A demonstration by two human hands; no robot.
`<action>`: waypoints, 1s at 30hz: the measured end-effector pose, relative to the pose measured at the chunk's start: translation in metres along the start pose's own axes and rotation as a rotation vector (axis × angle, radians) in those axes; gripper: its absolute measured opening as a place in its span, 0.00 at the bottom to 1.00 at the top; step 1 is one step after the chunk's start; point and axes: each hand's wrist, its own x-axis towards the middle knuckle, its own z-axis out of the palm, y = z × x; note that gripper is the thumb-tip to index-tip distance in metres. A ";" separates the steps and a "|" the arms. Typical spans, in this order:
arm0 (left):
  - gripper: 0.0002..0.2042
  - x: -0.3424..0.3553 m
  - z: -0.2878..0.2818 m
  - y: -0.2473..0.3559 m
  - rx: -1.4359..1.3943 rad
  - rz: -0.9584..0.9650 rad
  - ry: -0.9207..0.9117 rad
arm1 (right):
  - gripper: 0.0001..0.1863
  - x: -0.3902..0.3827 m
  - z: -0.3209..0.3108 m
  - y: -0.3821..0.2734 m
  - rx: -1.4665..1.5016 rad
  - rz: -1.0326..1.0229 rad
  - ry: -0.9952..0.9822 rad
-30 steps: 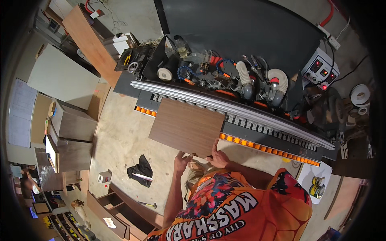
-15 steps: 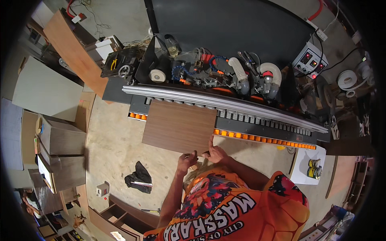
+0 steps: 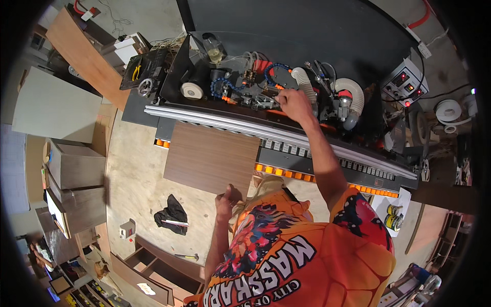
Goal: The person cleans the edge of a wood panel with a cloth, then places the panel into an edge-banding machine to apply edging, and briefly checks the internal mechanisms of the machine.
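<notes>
A brown wood-grain board (image 3: 209, 156) lies flat on the roller bed of an edge-banding machine (image 3: 286, 159), its far edge under the silver rail (image 3: 204, 118). At the board's near edge, my left hand (image 3: 225, 202) is closed on it, with the thumb on top. My right arm stretches across the rail. Over the machine's inner works, my right hand (image 3: 296, 106) is closed beside a small metal mechanism (image 3: 263, 101); what its fingertips hold, if anything, is hidden. A ribbed white hose (image 3: 304, 82) rises just behind that hand.
A control box (image 3: 405, 82) with lit displays stands at the machine's right end. The dark raised cover (image 3: 296, 30) is behind. Black cloth (image 3: 173, 217) and a hammer (image 3: 188, 257) lie on the floor. Cabinets (image 3: 79, 163) stand at the left; cans (image 3: 393, 217) sit at the right.
My right hand has left the board's near right corner and reached forward over the rail into the machine. My left hand stays at the board's near edge. The view has shifted slightly.
</notes>
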 end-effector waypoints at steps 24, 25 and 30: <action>0.22 0.033 -0.025 0.013 -0.205 0.176 0.267 | 0.10 0.025 0.072 0.043 -0.457 -0.634 -0.205; 0.23 0.036 -0.027 0.014 -0.209 0.182 0.264 | 0.11 0.027 0.074 0.043 -0.462 -0.644 -0.197; 0.25 0.044 -0.043 0.012 -0.238 0.220 0.281 | 0.12 0.037 0.090 0.037 -0.521 -0.749 -0.121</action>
